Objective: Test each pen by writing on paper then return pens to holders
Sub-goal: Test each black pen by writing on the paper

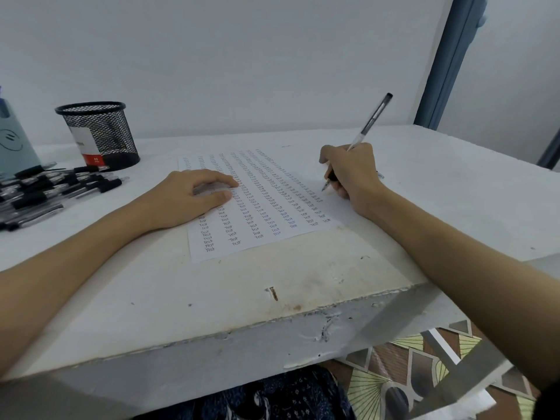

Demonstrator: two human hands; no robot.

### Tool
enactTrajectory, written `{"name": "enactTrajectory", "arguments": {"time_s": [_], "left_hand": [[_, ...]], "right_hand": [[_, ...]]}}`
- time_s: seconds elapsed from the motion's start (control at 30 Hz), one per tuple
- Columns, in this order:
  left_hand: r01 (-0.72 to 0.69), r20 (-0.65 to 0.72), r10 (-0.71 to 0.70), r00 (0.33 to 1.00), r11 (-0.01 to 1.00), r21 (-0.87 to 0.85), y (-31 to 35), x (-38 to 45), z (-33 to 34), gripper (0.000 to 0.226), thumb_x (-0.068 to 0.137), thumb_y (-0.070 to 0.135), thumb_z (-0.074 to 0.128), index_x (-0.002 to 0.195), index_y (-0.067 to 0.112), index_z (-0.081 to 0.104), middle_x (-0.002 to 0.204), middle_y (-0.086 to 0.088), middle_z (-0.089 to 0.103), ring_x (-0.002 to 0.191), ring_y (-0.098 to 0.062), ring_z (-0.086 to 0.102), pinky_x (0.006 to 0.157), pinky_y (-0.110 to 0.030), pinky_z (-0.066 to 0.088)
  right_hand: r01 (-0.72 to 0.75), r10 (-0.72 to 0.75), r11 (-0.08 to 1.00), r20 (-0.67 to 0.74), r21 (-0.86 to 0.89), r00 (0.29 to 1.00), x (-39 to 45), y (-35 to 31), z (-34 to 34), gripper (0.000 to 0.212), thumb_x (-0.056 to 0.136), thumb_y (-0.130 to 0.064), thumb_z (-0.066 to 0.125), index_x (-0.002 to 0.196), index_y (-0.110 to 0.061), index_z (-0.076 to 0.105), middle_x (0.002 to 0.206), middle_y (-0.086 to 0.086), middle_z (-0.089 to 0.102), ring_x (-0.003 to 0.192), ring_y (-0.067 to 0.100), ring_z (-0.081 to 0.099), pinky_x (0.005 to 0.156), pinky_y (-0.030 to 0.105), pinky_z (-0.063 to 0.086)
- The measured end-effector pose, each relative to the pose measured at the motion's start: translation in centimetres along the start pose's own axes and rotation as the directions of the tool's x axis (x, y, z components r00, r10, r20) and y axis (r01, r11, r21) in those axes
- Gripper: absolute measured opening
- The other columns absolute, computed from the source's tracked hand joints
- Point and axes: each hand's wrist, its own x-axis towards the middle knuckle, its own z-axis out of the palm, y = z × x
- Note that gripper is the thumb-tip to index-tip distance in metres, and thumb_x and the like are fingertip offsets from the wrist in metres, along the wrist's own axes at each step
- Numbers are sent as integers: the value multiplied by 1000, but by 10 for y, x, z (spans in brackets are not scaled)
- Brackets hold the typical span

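Observation:
A white sheet of paper point(266, 237) lies on the table, covered with columns of the handwritten word "Test". My right hand point(351, 177) grips a clear black-capped pen point(371, 119) in a writing hold, its tip touching the paper's right edge. My left hand point(194, 197) rests flat on the paper's left side with relaxed fingers. A pile of several black-capped pens point(51, 189) lies at the far left. Behind them stands a black mesh pen holder point(100, 134) with a red and white box inside.
A pale blue container point(15, 147) with a smiley face stands at the left edge. The white table point(242, 298) has a chipped front edge and a rusty nail point(274, 294). A wall rises behind; patterned floor tiles point(394, 374) show below right.

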Motion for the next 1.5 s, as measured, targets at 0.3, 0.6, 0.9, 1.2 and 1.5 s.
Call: {"name": "enactTrajectory", "arguments": {"time_s": [0.3,0.6,0.9,1.2,1.5], "left_hand": [[9,9,-9,1000,1000,2,2,-2,0,22,91,38,54,112,42,60,126,24,54,117,7,43,86,-2,26],[21,2,-21,1000,1000,-16,4,-2,0,25,91,37,55,115,39,62,128,21,55,119,7,42,85,1,24],[20,0,-20,1000,1000,-24,2,-2,0,23,90,40,55,112,42,62,125,25,55,118,7,43,86,0,25],[20,0,-20,1000,999,-37,1,-2,0,24,90,40,55,113,41,62,126,24,55,118,8,43,85,0,26],[-16,-183,19,983,1000,20,24,-16,-26,18,92,36,55,105,33,67,111,22,62,111,2,51,97,-20,34]], "right_hand": [[-41,23,993,161,110,987,1,-8,-7,31,101,-38,35,88,-10,42,31,-3,35,26,11,27,34,14,21],[28,-41,998,258,55,965,-3,-2,-1,29,99,-29,42,78,-10,47,31,-1,32,29,15,21,39,19,17],[310,-245,580,201,-754,948,27,7,-11,29,82,-20,58,104,-2,65,90,15,65,73,25,47,63,25,36],[306,-280,455,191,-836,941,34,11,-28,24,87,-31,63,100,-12,66,97,8,66,81,23,50,66,27,31],[448,-389,591,249,-671,887,4,-26,13,23,90,-31,55,94,-12,68,64,-2,53,73,23,55,56,26,34]]}}
